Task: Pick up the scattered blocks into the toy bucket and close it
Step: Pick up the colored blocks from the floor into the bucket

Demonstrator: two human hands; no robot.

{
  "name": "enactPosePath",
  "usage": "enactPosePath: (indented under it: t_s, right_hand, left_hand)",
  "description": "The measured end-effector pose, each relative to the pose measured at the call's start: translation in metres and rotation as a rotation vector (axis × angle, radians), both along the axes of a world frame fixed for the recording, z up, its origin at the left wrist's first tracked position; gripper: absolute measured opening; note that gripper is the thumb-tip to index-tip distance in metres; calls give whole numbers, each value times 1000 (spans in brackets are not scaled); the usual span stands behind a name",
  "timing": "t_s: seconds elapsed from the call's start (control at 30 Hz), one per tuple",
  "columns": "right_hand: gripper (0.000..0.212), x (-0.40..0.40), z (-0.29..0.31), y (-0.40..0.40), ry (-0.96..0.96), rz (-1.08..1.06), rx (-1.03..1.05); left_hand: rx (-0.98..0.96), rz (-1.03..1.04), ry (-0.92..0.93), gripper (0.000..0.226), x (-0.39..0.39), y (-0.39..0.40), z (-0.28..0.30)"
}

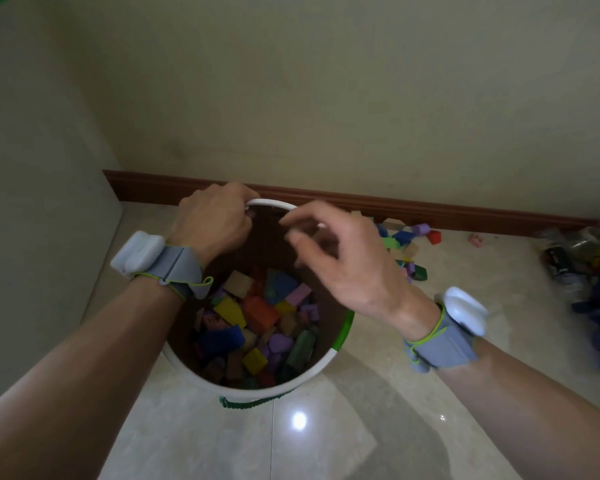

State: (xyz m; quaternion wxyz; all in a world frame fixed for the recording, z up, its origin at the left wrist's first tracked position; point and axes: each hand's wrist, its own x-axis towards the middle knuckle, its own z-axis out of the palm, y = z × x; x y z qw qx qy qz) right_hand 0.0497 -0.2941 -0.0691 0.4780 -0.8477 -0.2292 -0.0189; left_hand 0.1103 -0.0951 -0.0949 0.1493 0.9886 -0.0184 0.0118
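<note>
left hand (212, 220) was curled over the far rim of the toy bucket (253, 389), gripping the white edge. the bucket sat on the floor near the baseboard, white with green trim, brown inside, and the blocks in it (257, 323) filled maybe the bottom third: yellow, blue, orange, purple, all jumbled. right hand (340, 258) hovered over the opening, fingers loosely spread and blurry, holding nothing i could make out. scattered blocks (404, 244) were left in a pile just right of the bucket. imo best to keep the rim steady and scoop several at once, dropping them low so none bounce out.
</note>
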Motion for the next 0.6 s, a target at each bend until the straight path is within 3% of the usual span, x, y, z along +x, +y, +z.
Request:
enactPosePath:
  t_s: [0.1,0.17,0.3,0.47,0.6]
  right_hand:
    - [13,18,-16,-15,-123,-346,260]
    - [12,33,-35,-31,-176,-507,236]
    - [32,50,-98,-70,-101,-551,-260]
    - [65,31,-179,-99,208,-528,-780]
    - [85,29,-212,-104,240,-515,-941]
  left_hand:
    - [2,5,-10,30,1,-1,-3]
    - [5,19,-7,31,2,-1,-5]
    - [24,25,-14,33,3,1,-7]
    - [32,37,-7,33,5,1,-8]
    - [35,33,0,33,7,-2,-6]
